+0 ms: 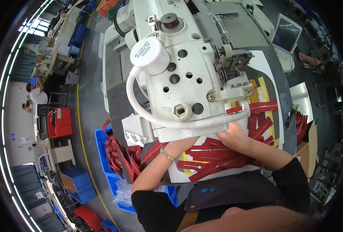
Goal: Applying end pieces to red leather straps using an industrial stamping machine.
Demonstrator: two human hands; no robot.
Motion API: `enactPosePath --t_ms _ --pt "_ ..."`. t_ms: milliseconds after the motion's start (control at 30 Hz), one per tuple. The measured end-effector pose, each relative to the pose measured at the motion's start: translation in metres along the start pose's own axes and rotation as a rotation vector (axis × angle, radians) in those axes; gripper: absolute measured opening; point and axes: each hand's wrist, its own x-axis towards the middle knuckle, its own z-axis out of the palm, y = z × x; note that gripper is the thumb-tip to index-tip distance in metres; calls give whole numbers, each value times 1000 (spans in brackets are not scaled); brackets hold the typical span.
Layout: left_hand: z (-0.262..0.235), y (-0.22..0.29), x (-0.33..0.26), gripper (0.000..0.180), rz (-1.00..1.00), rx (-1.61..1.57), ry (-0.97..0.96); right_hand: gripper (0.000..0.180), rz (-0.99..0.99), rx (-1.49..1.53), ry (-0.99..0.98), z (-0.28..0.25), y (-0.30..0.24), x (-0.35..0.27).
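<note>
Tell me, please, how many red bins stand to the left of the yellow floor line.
2: an upper red bin about midway down the picture, and a lower red bin near the picture's bottom edge. Others may be hidden.

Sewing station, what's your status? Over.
Left hand, right hand: partly hidden by white sewing-machine head. Red metal-toothed zippers: overlapping on white sheet. Blocking the view: that head; grips can't be seen.

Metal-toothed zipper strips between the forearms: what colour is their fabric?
Red fabric zipper strips, best seen in the head view.
</note>
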Motion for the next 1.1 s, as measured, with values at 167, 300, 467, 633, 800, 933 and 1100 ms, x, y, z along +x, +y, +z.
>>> enactPosePath --t_ms 167,300,467,633,800,933,1100 --pt "-10 8 0 32 34 83 54 20 22 -24 2 6 -4 1" --pt "-10 5 -2 32 73 150 58 24 49 -4 1 3 -8 1" --pt "-11 11 -1 38 96 47 111 30 71 2 5 4 -9 1" --pt "-4 22 -8 42 1 138 277 33 86 32 -2 3 -10 1" --pt "5 29 -14 43 -98 147 294 34 99 26 0 3 -11 1" --pt "2 39 -11 44 -136 227 255 34 101 33 2 3 -11 1" --pt "3 49 -11 41 -187 351 184 26 101 37 -7 5 -10 0"
